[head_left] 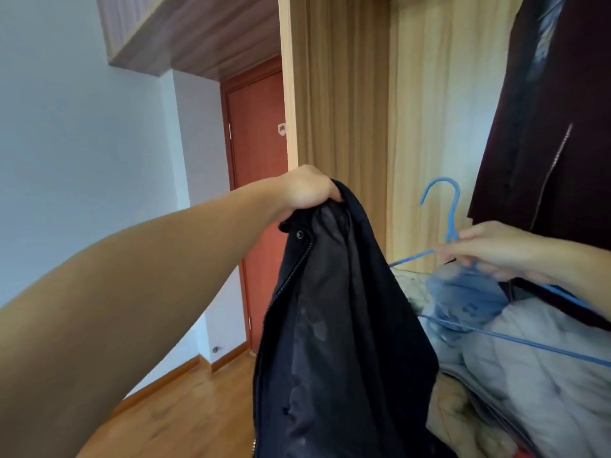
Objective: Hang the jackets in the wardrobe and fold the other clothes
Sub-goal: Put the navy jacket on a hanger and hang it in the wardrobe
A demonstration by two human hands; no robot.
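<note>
My left hand (pixel 305 190) grips the collar of a black zip jacket (pixel 340 325), which hangs down open in front of me. To its right my right hand (pixel 489 251) holds a blue wire hanger (pixel 446 213) by its neck, hook up, one hanger arm reaching toward the black jacket. A dark maroon jacket (pixel 542 127) with a zip hangs in the open wardrobe (pixel 429 110) at the upper right, just above my right hand.
Bundled bedding and grey and blue clothes (pixel 496 342) fill the wardrobe's lower part. The wardrobe's wooden side panel (pixel 287 94) stands left of the jacket. Beyond it are a red-brown door (pixel 258 160), white walls and wooden floor (pixel 185 408).
</note>
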